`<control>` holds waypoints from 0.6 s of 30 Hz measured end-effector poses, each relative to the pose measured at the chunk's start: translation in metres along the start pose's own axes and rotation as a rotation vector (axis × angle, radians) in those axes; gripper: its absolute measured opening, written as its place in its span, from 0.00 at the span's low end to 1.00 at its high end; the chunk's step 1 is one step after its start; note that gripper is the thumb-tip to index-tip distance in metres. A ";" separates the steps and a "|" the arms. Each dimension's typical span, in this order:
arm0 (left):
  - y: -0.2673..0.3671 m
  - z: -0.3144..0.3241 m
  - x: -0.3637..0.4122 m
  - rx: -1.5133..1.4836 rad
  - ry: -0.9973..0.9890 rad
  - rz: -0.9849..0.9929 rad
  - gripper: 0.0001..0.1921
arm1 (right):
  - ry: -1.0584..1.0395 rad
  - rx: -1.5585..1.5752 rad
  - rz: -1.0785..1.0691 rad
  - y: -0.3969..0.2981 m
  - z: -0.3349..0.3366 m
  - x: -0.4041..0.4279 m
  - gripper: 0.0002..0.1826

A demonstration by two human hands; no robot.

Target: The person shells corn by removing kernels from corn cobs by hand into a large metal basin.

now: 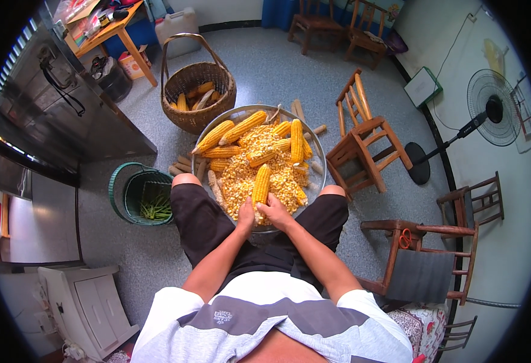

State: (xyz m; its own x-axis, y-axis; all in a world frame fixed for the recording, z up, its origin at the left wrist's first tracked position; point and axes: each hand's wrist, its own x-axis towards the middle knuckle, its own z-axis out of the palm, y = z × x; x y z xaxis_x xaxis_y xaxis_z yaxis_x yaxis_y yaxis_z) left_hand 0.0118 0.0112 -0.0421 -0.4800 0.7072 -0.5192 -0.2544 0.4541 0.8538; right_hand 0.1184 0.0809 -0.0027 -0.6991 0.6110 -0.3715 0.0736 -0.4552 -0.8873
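Note:
Between my knees stands a wide round metal basin [323, 168] holding loose corn kernels [238, 181] and several yellow corn cobs [246, 128]. One ear of corn [261, 181] is upright in my grasp near the basin's close edge. My left hand [246, 214] holds its lower end from the left, and my right hand [275, 211] grips the same end from the right, thumb on the kernels. A stripped cob [216, 188] lies inside the basin at the left.
A woven basket [193, 115] with corn ears stands beyond the basin at left. A green basket [131, 215] with green stalks is left of my knee. Stripped cobs [298, 109] lie on the floor. Wooden chairs [360, 131] and a standing fan [492, 109] are at right.

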 end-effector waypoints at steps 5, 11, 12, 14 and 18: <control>-0.007 0.002 0.007 -0.386 -0.041 -0.107 0.25 | -0.027 0.250 -0.050 -0.004 0.005 0.001 0.21; 0.000 0.008 0.002 -0.531 -0.054 -0.179 0.25 | 0.018 0.396 0.122 -0.005 -0.008 0.003 0.19; -0.004 0.008 0.004 -0.512 -0.046 -0.172 0.25 | 0.018 0.397 0.123 -0.004 -0.009 0.004 0.19; -0.012 0.006 0.008 -0.453 -0.037 -0.131 0.25 | 0.033 0.380 0.086 -0.003 -0.009 0.005 0.20; -0.028 0.004 0.019 -0.316 0.005 0.008 0.27 | 0.041 0.344 0.072 -0.002 -0.008 0.008 0.20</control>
State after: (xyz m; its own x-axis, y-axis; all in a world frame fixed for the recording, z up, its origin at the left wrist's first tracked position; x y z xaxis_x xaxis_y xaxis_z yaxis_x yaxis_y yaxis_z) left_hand 0.0132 0.0139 -0.0759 -0.4872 0.7067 -0.5130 -0.4987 0.2571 0.8278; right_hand 0.1187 0.0919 -0.0060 -0.6709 0.5920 -0.4465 -0.1272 -0.6851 -0.7173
